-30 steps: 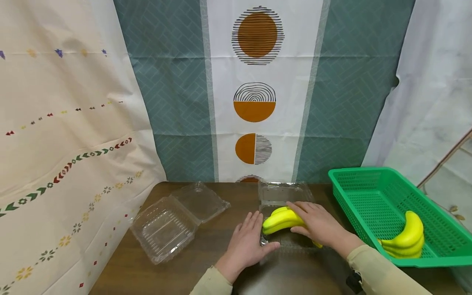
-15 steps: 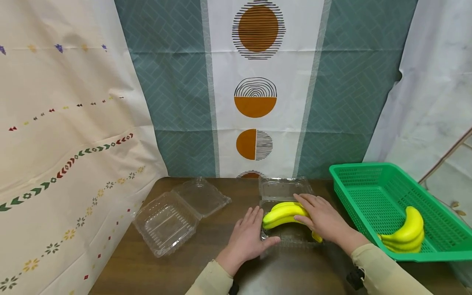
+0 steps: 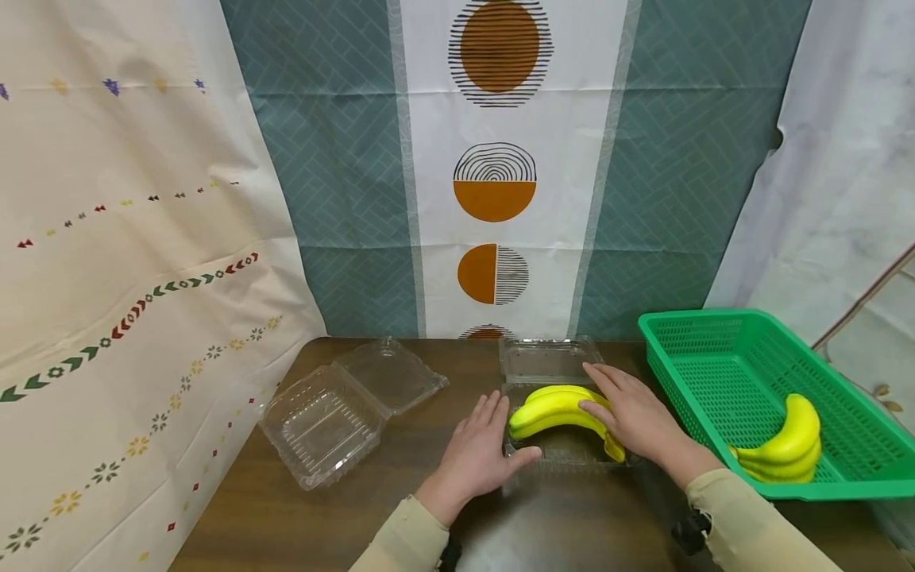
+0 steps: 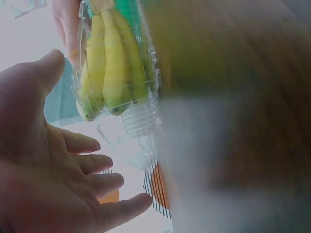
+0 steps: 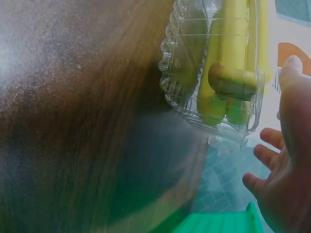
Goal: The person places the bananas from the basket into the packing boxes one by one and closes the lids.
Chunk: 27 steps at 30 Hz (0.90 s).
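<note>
A bunch of yellow bananas point(image 3: 561, 409) lies in the base of a clear plastic clamshell box, whose raised lid point(image 3: 550, 361) leans back behind it. My left hand point(image 3: 475, 449) is at the box's left side, its fingers straight and the thumb spread toward the front rim. At the stem end, my right hand point(image 3: 636, 413) stretches its fingers along the right side, with the thumb over the bananas; contact there is unclear. Through the box wall, the banana tips point(image 4: 116, 97) show in the left wrist view and the cut stem point(image 5: 233, 82) in the right wrist view.
A second clear clamshell box point(image 3: 325, 429) sits open on the left of the brown table point(image 3: 286, 516). To the right, a green basket point(image 3: 704, 397) holds another banana bunch point(image 3: 782, 449). Patterned cloths hang behind and at both sides.
My right hand has loosened from the bananas and drawn to the right, uncovering more of the bunch. My left hand keeps nearly the same place by the box.
</note>
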Each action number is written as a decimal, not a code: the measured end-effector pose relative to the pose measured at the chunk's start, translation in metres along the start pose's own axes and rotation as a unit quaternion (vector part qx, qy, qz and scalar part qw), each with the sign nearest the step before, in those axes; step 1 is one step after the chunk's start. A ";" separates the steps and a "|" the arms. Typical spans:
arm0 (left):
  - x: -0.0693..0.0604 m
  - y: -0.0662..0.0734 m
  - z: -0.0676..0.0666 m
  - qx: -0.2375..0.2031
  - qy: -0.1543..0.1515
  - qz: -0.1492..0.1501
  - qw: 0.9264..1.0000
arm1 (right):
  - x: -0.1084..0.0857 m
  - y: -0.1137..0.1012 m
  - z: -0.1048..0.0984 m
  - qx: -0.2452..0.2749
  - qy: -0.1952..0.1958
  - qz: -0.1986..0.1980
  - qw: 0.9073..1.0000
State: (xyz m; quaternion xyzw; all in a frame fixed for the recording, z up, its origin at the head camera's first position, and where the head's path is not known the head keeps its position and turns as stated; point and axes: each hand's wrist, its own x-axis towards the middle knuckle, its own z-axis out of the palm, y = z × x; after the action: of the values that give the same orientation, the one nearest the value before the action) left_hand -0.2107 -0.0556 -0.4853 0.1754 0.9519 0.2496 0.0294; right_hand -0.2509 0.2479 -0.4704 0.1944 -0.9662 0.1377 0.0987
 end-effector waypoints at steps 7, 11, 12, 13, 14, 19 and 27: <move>0.004 -0.001 -0.007 0.004 0.013 -0.008 1.000 | 0.002 0.005 -0.001 0.009 -0.002 0.020 1.000; 0.008 -0.001 -0.012 0.015 0.025 -0.010 1.000 | 0.004 0.007 0.001 0.009 0.000 0.024 1.000; 0.009 -0.001 -0.013 0.016 0.028 -0.011 0.999 | 0.005 0.007 0.001 0.010 0.000 0.025 1.000; 0.010 -0.002 -0.014 0.017 0.029 -0.012 0.999 | 0.005 0.007 0.000 0.012 0.001 0.026 1.000; 0.011 -0.002 -0.015 0.018 0.032 -0.011 0.999 | 0.005 0.007 0.000 0.014 0.002 0.027 1.000; 0.016 -0.001 -0.020 0.017 0.043 -0.009 0.999 | 0.007 0.007 -0.002 0.023 0.001 0.042 0.999; 0.028 -0.002 -0.022 0.012 0.047 -0.012 0.999 | 0.008 0.008 -0.001 0.051 -0.018 0.078 0.995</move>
State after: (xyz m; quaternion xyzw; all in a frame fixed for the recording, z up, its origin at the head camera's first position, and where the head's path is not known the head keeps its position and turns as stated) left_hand -0.2404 -0.0580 -0.4667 0.1528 0.9570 0.2460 -0.0145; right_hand -0.2616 0.2521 -0.4692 0.1252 -0.9717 0.1910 0.0605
